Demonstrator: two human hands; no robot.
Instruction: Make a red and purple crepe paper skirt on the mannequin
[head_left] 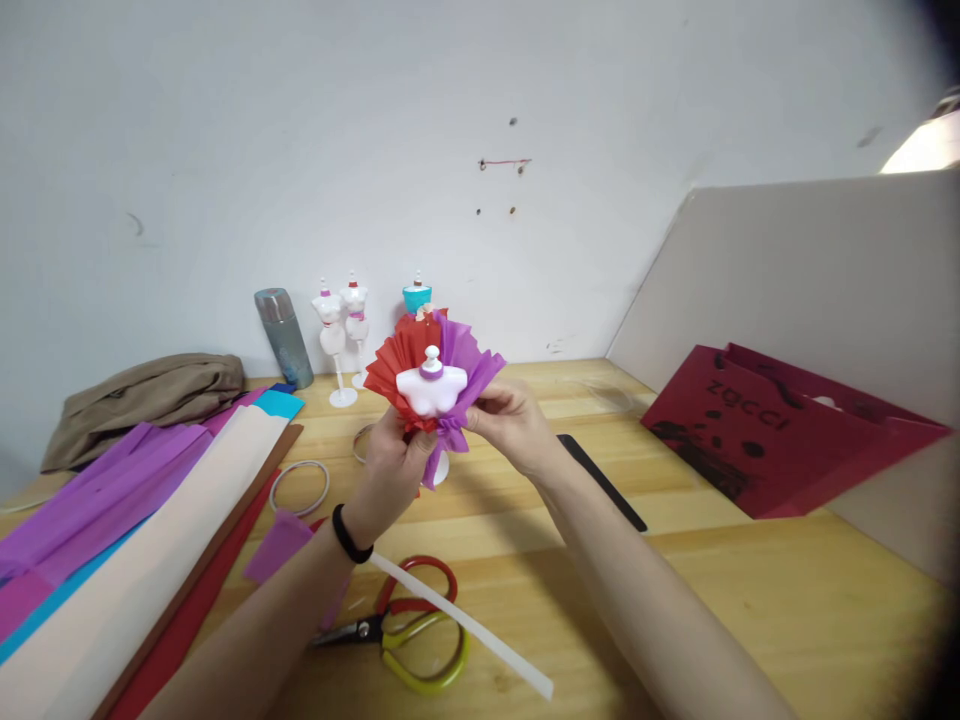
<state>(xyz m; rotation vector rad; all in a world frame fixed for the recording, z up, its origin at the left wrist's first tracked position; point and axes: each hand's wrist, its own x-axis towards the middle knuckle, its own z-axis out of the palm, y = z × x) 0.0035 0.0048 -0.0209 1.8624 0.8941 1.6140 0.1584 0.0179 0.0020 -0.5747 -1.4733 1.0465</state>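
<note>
A small white dress form stands upright between my hands, with a purple band at its neck. Pleated red crepe paper fans up behind its left side, and gathered purple crepe paper fans behind its right. My left hand is closed around the form's waist, thumb in front over the gathered paper. With thumb and fingers, my right hand pinches the edge of the purple paper at the form's right side. The fingers behind the paper are hidden.
Scissors and a white paper strip lie in front. Crepe paper sheets, a ring and brown cloth are left. Behind stand a flask and dress forms. A black strip and red bag are right.
</note>
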